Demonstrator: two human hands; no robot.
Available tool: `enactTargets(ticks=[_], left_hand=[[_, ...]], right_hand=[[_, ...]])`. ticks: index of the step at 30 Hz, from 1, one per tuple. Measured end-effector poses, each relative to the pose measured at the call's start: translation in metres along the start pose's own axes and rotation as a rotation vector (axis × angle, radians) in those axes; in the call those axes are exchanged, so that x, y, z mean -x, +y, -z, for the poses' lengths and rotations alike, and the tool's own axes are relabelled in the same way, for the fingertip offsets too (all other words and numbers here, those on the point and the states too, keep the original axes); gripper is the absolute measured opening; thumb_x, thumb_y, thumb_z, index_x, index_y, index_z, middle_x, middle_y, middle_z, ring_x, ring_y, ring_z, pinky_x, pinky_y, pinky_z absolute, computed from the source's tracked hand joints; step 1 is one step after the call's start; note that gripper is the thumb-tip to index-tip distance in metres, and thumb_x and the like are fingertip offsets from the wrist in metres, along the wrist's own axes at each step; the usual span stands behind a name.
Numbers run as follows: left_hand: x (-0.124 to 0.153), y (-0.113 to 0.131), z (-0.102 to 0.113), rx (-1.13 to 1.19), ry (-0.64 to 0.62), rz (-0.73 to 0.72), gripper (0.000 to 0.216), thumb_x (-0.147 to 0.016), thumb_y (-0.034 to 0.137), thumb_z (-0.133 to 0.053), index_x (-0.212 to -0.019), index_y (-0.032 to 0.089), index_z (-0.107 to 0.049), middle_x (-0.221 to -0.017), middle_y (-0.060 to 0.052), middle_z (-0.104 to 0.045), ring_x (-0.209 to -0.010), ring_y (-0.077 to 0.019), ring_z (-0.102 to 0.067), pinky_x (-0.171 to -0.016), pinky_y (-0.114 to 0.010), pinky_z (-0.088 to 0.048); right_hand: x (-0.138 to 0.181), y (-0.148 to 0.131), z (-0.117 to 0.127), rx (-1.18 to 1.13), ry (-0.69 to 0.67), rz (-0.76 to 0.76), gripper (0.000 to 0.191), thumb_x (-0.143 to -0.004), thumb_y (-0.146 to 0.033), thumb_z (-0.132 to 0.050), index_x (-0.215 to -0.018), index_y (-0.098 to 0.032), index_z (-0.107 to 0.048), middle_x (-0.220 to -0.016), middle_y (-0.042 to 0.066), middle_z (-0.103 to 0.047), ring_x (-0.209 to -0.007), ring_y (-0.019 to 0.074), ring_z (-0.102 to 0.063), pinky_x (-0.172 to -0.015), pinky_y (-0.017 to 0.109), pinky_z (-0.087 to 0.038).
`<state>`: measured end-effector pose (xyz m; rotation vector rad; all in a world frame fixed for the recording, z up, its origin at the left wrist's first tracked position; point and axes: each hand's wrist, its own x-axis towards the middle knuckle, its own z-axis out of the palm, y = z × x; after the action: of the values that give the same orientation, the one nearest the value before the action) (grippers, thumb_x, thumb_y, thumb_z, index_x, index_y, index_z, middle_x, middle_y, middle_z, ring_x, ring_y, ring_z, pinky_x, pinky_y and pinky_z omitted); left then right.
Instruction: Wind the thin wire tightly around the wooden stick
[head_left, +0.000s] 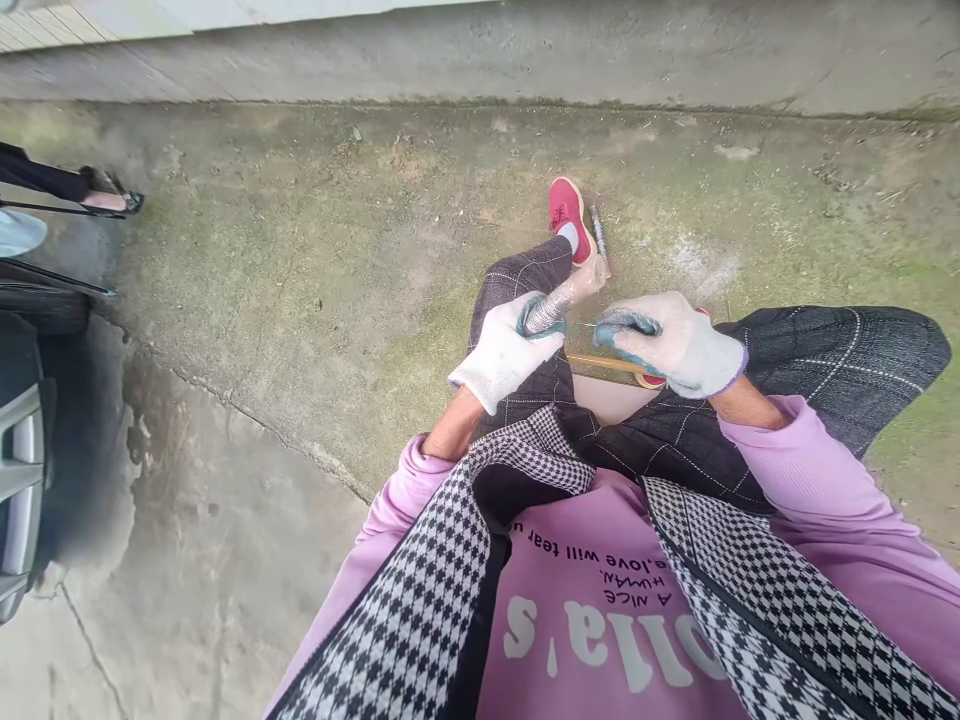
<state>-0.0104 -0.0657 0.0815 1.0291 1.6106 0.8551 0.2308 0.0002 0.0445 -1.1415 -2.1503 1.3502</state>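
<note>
I sit with both knees up, wearing white work gloves with blue-green palms. My left hand is wrapped round a clear, silvery bottle-like tube that points up and away from me. My right hand is curled closed just to the right of it, pinching what looks like a thin strand running toward the tube; I cannot make it out. Below the hands a yellowish wooden stick lies across my lap. My red shoe rests on the ground beyond, with a small grey rod beside it.
Mossy, cracked concrete ground spreads around me, with a low concrete kerb at the far side. A dark car's corner stands at the left edge. Another person's foot in a dark sandal shows at the far left.
</note>
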Motion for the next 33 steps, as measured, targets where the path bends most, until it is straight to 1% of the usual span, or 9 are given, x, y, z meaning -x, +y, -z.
enactTargets(ticks=[3, 8, 13, 18, 22, 25, 28, 30, 33], left_hand=[[-0.001, -0.002, 0.000, -0.010, 0.053, -0.044, 0.019, -0.076, 0.020, -0.089, -0.087, 0.021, -0.073, -0.077, 0.004, -0.068, -0.071, -0.0131, -0.059, -0.068, -0.026, -0.052], [0.003, -0.005, -0.001, 0.065, -0.101, 0.030, 0.030, -0.079, 0.029, -0.095, -0.106, 0.019, -0.083, -0.082, 0.002, -0.075, -0.066, -0.0130, -0.062, -0.063, -0.026, -0.054], [0.003, -0.017, -0.008, 0.056, -0.050, -0.093, 0.033, -0.080, 0.036, -0.099, -0.101, 0.016, -0.084, -0.102, -0.007, -0.088, -0.096, -0.0231, -0.082, -0.088, -0.034, -0.069], [0.002, -0.028, -0.010, -0.023, -0.025, -0.142, 0.036, -0.083, 0.041, -0.098, -0.104, 0.016, -0.085, -0.102, -0.008, -0.089, -0.099, -0.0261, -0.084, -0.090, -0.036, -0.070], [0.003, -0.023, -0.010, -0.045, -0.016, -0.144, 0.028, -0.083, 0.035, -0.095, -0.100, 0.017, -0.083, -0.096, -0.005, -0.086, -0.092, -0.0231, -0.081, -0.084, -0.033, -0.067], [0.004, -0.014, -0.010, 0.006, -0.052, -0.050, 0.022, -0.083, 0.031, -0.093, -0.093, 0.018, -0.079, -0.080, 0.000, -0.077, -0.071, -0.0154, -0.071, -0.067, -0.027, -0.059], [0.005, -0.004, -0.009, 0.108, -0.142, 0.121, 0.025, -0.086, 0.036, -0.095, -0.089, 0.019, -0.076, -0.065, 0.005, -0.064, -0.051, -0.0098, -0.055, -0.051, -0.023, -0.046], [0.005, 0.000, -0.008, 0.158, -0.183, 0.200, 0.031, -0.086, 0.040, -0.098, -0.089, 0.019, -0.076, -0.062, 0.006, -0.061, -0.048, -0.0092, -0.052, -0.048, -0.023, -0.043], [0.005, 0.001, -0.007, 0.205, -0.196, 0.241, 0.044, -0.086, 0.053, -0.102, -0.085, 0.020, -0.073, -0.059, 0.006, -0.058, -0.046, -0.0091, -0.050, -0.045, -0.023, -0.042]], right_hand=[[-0.001, 0.002, 0.002, -0.035, -0.009, -0.030, 0.019, -0.096, -0.036, -0.076, -0.097, -0.027, -0.093, -0.097, 0.004, -0.093, -0.092, 0.0305, -0.088, -0.086, 0.042, -0.070], [-0.001, 0.001, -0.001, -0.056, -0.005, -0.070, 0.016, -0.096, -0.032, -0.077, -0.093, -0.027, -0.092, -0.095, 0.004, -0.092, -0.090, 0.0293, -0.087, -0.084, 0.040, -0.068], [-0.004, 0.002, -0.002, -0.157, -0.059, -0.091, 0.016, -0.093, -0.035, -0.077, -0.089, -0.027, -0.091, -0.087, 0.002, -0.087, -0.084, 0.0284, -0.085, -0.078, 0.038, -0.065], [-0.007, 0.002, -0.003, -0.242, -0.078, -0.070, 0.025, -0.089, -0.043, -0.072, -0.081, -0.023, -0.085, -0.076, 0.001, -0.077, -0.074, 0.0242, -0.074, -0.069, 0.036, -0.057], [-0.007, 0.001, -0.002, -0.167, -0.090, -0.080, 0.025, -0.091, -0.041, -0.070, -0.082, -0.022, -0.085, -0.075, 0.003, -0.076, -0.072, 0.0234, -0.072, -0.068, 0.036, -0.054], [-0.005, 0.001, -0.001, -0.063, -0.107, -0.098, 0.022, -0.095, -0.039, -0.074, -0.088, -0.023, -0.088, -0.081, 0.004, -0.083, -0.077, 0.0244, -0.076, -0.070, 0.035, -0.056], [-0.003, 0.002, -0.003, 0.006, -0.107, -0.053, 0.022, -0.098, -0.039, -0.074, -0.096, -0.025, -0.091, -0.088, 0.004, -0.088, -0.082, 0.0241, -0.081, -0.073, 0.032, -0.059], [-0.002, 0.003, -0.005, 0.038, -0.082, -0.019, 0.024, -0.099, -0.038, -0.071, -0.100, -0.026, -0.092, -0.094, 0.004, -0.090, -0.087, 0.0249, -0.084, -0.077, 0.033, -0.062], [-0.001, 0.004, -0.008, 0.075, -0.034, 0.000, 0.027, -0.102, -0.036, -0.068, -0.104, -0.026, -0.093, -0.100, 0.005, -0.092, -0.092, 0.0262, -0.086, -0.082, 0.035, -0.064]])
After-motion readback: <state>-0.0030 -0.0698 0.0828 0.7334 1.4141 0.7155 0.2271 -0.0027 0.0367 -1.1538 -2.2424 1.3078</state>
